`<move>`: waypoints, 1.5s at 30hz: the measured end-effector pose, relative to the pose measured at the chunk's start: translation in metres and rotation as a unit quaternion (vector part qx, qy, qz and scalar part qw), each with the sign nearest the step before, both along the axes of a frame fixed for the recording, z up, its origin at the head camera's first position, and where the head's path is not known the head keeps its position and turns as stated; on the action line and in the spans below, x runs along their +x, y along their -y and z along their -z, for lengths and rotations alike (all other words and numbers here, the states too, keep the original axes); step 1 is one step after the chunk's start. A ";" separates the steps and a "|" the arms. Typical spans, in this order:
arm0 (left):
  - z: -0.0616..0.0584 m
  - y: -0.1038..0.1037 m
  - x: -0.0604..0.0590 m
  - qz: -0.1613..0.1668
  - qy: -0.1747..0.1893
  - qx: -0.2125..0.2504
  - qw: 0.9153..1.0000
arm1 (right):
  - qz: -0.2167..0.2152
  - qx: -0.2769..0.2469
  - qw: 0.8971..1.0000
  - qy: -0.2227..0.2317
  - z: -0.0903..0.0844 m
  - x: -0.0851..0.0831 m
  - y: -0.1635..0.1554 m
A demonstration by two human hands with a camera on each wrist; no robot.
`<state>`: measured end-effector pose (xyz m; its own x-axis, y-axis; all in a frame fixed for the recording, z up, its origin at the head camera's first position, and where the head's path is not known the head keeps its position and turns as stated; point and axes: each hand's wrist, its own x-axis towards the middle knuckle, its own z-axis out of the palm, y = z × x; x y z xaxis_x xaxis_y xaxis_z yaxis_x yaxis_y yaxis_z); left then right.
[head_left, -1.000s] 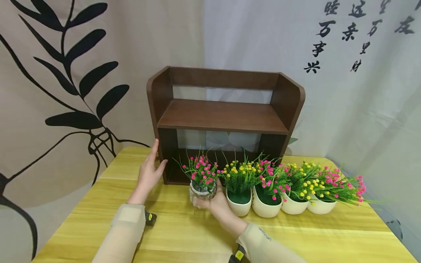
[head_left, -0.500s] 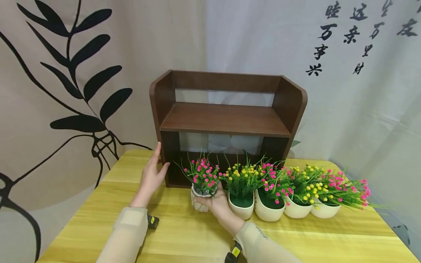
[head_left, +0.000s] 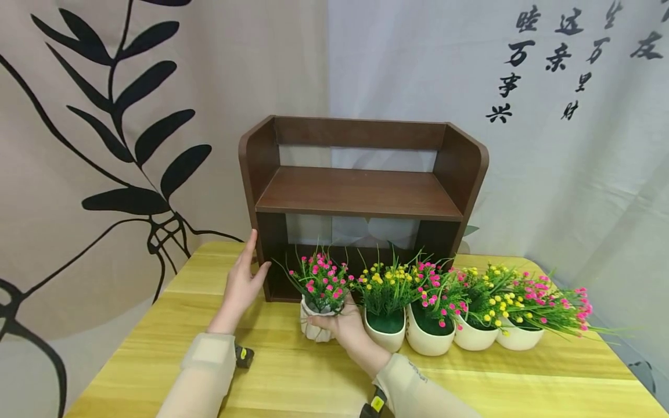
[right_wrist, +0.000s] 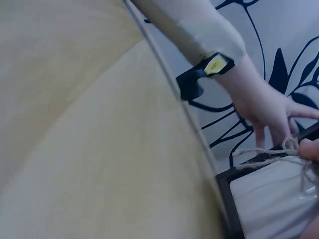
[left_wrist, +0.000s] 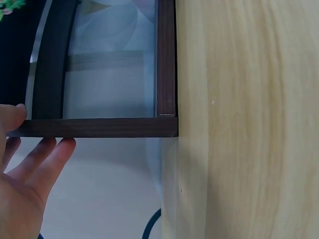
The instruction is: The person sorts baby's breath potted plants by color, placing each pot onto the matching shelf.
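My left hand (head_left: 241,285) grips the left side panel of a brown two-tier desk shelf (head_left: 360,191). In the left wrist view the thumb lies on the panel's inner side, the fingers on its outer side. My right hand (head_left: 351,330) holds a whitish pot (head_left: 313,328) of pink artificial flowers (head_left: 326,278) in front of the lower tier, thumb across the pot's front. Twine (right_wrist: 291,155) is tied round this pot, as the right wrist view shows. The fingers behind it are mostly hidden.
Several white pots (head_left: 430,337) with pink and yellow flowers stand in a row to the right of my right hand, before the shelf. All rest on a yellow wooden table (head_left: 292,377). A printed curtain (head_left: 564,174) hangs behind.
The held pot has shifted slightly left relative to the shelf, with the right hand still on it. My left hand stays at the side panel. The head view has moved a little.
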<state>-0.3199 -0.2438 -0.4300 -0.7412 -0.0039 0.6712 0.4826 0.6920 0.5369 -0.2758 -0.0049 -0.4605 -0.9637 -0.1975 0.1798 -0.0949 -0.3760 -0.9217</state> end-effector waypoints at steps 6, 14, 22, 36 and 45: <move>0.001 0.000 0.001 0.000 0.003 0.009 1.000 | 0.059 0.143 0.986 -0.060 -0.019 0.006 0.001; 0.001 0.001 0.001 0.006 0.001 0.015 1.000 | 0.048 0.155 0.983 -0.086 -0.049 0.011 -0.005; 0.003 0.002 -0.002 0.006 -0.011 0.011 1.000 | 0.020 0.148 0.985 -0.082 -0.082 0.016 -0.009; 0.002 0.000 -0.001 0.005 -0.009 0.011 1.000 | -0.035 0.124 0.988 -0.079 -0.152 0.025 -0.016; -0.001 0.001 0.000 0.008 0.003 0.012 1.000 | -0.030 0.148 0.985 -0.083 -0.193 0.020 -0.027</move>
<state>-0.3194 -0.2447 -0.4290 -0.7455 -0.0083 0.6664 0.4901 0.6708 0.5566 -0.2554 0.0222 -0.2675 -0.9108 -0.3209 0.2598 -0.2396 -0.1018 -0.9655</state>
